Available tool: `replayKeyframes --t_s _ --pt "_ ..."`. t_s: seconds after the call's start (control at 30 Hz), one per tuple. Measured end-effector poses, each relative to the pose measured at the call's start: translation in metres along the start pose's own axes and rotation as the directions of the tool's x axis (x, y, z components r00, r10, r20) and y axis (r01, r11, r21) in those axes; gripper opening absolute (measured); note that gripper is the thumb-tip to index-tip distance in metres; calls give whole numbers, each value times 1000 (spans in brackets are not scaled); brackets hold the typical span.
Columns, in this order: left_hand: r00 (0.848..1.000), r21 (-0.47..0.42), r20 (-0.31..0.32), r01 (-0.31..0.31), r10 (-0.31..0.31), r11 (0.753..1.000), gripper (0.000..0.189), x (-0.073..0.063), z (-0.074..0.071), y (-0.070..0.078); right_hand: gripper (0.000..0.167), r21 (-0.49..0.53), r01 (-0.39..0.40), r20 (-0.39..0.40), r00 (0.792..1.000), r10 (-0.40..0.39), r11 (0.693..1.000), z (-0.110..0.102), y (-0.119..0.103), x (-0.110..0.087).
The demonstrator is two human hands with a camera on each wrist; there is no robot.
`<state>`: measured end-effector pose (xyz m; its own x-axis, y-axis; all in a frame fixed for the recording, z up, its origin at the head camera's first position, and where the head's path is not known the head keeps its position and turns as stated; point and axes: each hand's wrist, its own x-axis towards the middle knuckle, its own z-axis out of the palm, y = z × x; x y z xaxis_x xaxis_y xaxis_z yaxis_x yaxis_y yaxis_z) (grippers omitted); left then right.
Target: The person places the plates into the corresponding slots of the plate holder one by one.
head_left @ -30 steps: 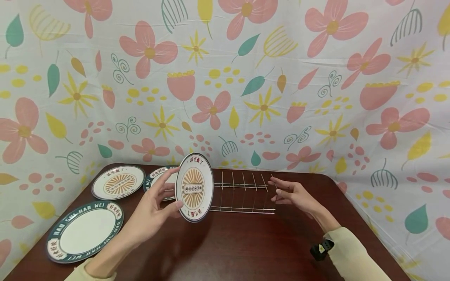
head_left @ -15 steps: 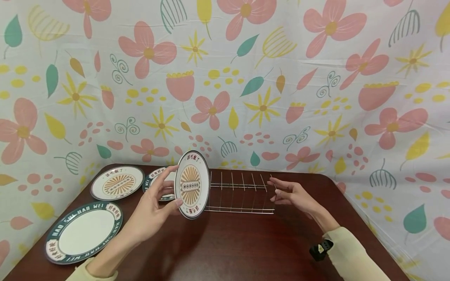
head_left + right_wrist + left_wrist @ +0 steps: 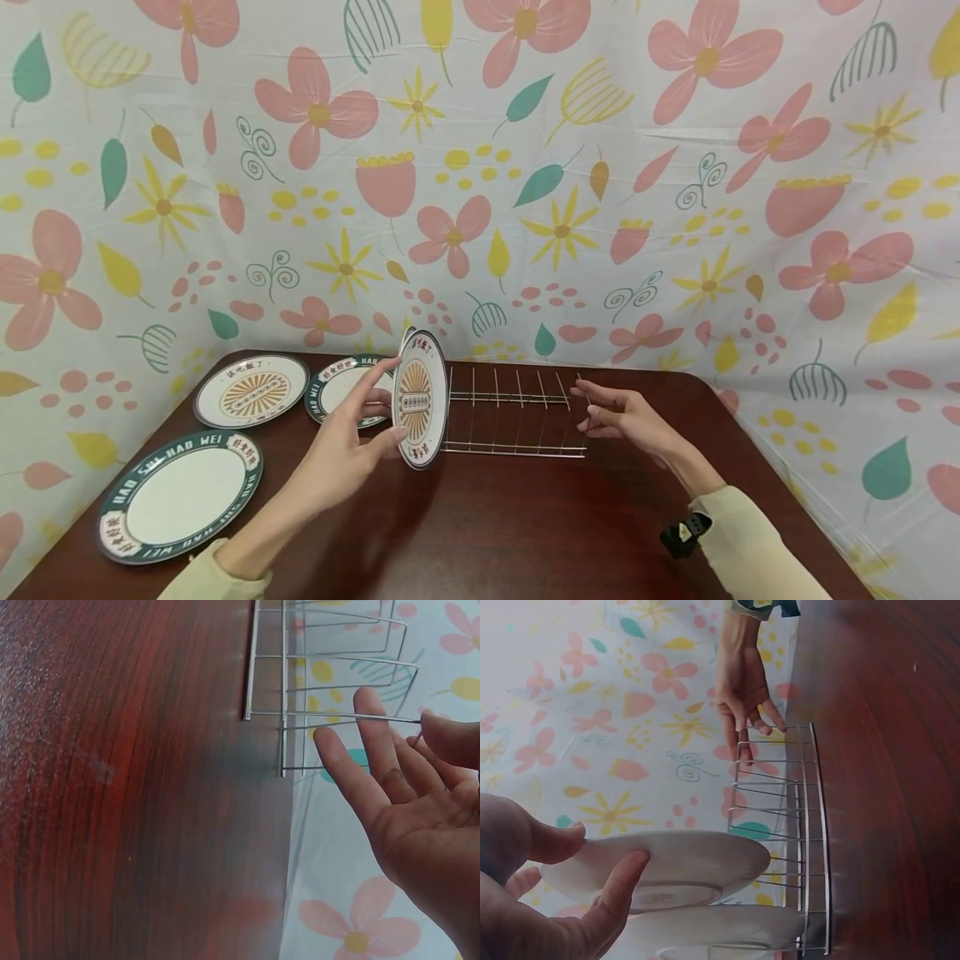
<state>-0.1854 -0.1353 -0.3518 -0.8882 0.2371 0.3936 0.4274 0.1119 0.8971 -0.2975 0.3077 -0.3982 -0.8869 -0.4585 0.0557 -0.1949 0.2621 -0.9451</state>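
Observation:
My left hand [image 3: 337, 458] grips a white plate [image 3: 420, 400] with a dark rim and a gold sunburst, thumb and fingers at its left edge. The plate is raised almost on edge at the left end of a wire dish rack [image 3: 517, 453]. A second plate [image 3: 727, 924] stands in that end of the rack in the left wrist view, beside the held one; from the head it is nearly all hidden. My right hand [image 3: 622, 417] pinches the end wire of the rack [image 3: 352, 716] between thumb and fingers, with other fingers spread below.
Two green-rimmed plates, one near [image 3: 180, 496] and one farther back [image 3: 337, 392], lie flat on the left of the dark wooden table [image 3: 525, 533]. A sunburst plate [image 3: 251, 392] lies at the back left. A flowered cloth [image 3: 480, 167] hangs behind.
The left hand first drifts slightly left, then moves right with the plate, which has turned more edge-on. A sliver of the plate behind now shows. The right hand stays on the rack.

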Motion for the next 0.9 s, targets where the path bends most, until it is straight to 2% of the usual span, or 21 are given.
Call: replayKeyframes --t_s 0.23,0.57,0.77,0.9 --pt "999 107 -31 20 -17 994 84 6 10 -7 59 7 3 0 1000 -3 1000 0 0 0" --pt "998 175 -43 50 -43 983 80 10 17 -9 59 11 -2 2 1000 2 1000 1 0 -1" --pt "998 319 -62 18 2 948 77 11 16 -12 59 3 3 0 1000 -3 1000 1 -1 -2" --pt "998 374 -58 -5 29 927 77 11 16 -12 59 7 9 2 1000 -9 1000 2 0 -2"
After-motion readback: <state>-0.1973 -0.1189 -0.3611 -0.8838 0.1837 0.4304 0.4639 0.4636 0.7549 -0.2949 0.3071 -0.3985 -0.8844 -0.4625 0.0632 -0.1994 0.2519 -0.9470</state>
